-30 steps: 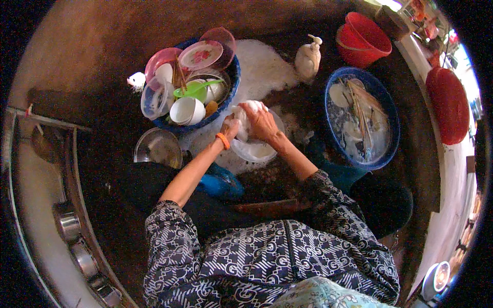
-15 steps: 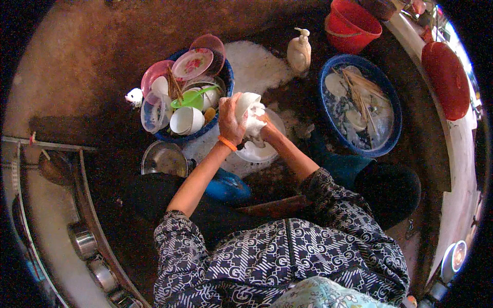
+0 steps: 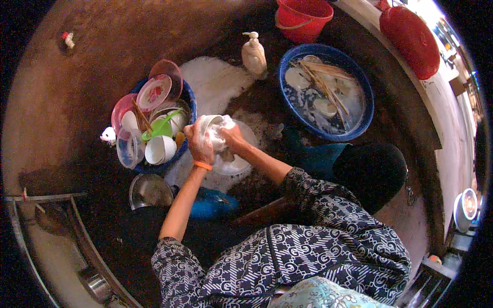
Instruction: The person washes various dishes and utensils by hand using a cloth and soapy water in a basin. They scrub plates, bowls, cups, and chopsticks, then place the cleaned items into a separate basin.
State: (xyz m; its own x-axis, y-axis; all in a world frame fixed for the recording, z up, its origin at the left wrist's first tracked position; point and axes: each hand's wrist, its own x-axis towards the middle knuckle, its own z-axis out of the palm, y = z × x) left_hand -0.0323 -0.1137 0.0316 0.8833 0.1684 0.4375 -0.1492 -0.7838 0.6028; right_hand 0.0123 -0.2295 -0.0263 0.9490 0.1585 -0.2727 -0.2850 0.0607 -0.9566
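Observation:
My left hand (image 3: 200, 143), an orange band at its wrist, is closed round a white bowl (image 3: 209, 123) covered with suds. The bowl is tilted, with its opening toward the right. Inside it my right hand (image 3: 231, 137) presses a foamy white lump (image 3: 218, 134), whose kind the suds hide. Both hands are above a white basin (image 3: 250, 134) of soapy water. On the left, close to my left hand, a blue tub (image 3: 191, 102) is piled with bowls, plates, chopsticks and a green ladle (image 3: 163, 126).
A cream pump bottle (image 3: 254, 55) stands beyond the hands. To the right, a blue tub (image 3: 371, 110) holds sudsy water, dishes and chopsticks, with a red bucket (image 3: 306, 23) behind it. A metal pot (image 3: 150, 191) is at near left. Foam (image 3: 210, 77) covers part of the floor.
The whole view has shifted, so the tubs and bottle appear further left. Between my hands the bowl has turned, and my right hand is now at its opening with the foamy lump.

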